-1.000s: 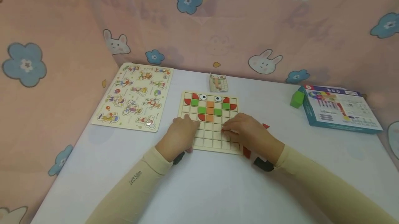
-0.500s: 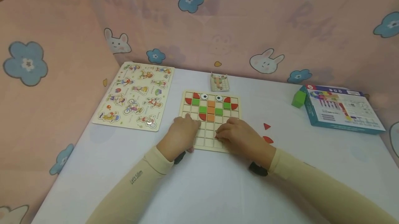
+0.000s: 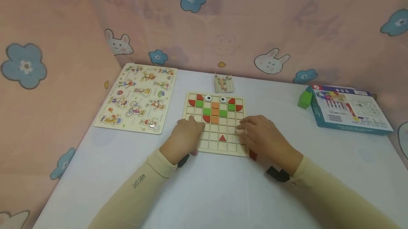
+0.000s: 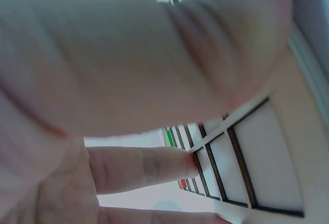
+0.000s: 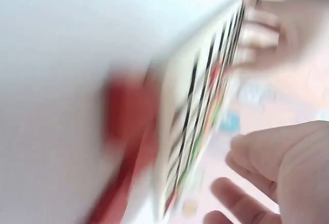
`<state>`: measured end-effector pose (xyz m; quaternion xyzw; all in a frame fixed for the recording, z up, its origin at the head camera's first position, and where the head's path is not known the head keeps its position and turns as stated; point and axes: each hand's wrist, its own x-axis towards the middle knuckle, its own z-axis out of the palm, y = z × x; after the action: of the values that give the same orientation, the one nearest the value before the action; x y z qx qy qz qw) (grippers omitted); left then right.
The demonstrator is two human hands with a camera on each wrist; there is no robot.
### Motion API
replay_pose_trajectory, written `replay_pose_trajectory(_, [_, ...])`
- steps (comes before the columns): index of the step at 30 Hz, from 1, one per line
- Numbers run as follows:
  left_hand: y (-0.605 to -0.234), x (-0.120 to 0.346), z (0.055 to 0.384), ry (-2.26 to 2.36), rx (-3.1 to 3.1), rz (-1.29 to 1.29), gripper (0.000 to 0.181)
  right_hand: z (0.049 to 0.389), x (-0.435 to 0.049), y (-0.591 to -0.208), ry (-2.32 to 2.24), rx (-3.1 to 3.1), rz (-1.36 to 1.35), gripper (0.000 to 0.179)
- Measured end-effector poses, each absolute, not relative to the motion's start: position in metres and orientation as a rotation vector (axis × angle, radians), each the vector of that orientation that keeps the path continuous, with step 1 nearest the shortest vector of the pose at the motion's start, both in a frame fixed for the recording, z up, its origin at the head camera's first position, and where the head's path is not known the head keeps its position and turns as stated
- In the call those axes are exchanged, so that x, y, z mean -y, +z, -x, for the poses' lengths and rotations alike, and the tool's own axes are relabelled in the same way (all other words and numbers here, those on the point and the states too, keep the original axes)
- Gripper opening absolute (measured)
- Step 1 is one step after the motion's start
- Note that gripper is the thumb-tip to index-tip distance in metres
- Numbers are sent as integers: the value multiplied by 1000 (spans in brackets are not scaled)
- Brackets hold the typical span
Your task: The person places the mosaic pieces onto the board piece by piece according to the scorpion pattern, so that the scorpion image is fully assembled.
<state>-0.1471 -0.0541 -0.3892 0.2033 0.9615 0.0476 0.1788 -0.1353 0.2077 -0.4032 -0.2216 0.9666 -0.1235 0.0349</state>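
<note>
Board: the grid board lies flat between the hands; it is near square, so no long axis governs.
Triangle: the red triangle lies on the near half of the board, apex to the far side, with neither hand touching it; the right fingertips are slightly nearer.
Left hand: the left hand rests at the left edge of the board, fingers extended; one finger meets the grid.
Right hand: the right hand is apart from the left, over the right edge of the board, fingers loosely bent with gaps between; no piece shows in them. Contact with the board cannot be told.
Loose piece: a red piece lies just beside the right edge of the board, partly hidden by the right hand, thus nearer to it.
Far rows: orange tiles run near-far, green tiles to either side.
</note>
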Motion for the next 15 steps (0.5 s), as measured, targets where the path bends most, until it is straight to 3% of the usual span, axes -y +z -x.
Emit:
replay_pose_trajectory(7, [-391, 54, 148, 164, -2701, -551, 95, 143, -274, -402, -353, -2976, 279, 38])
replay_pose_trajectory(15, [-391, 53, 147, 189, -2696, -546, 95, 142, -297, -413, -374, -2937, 171, 39])
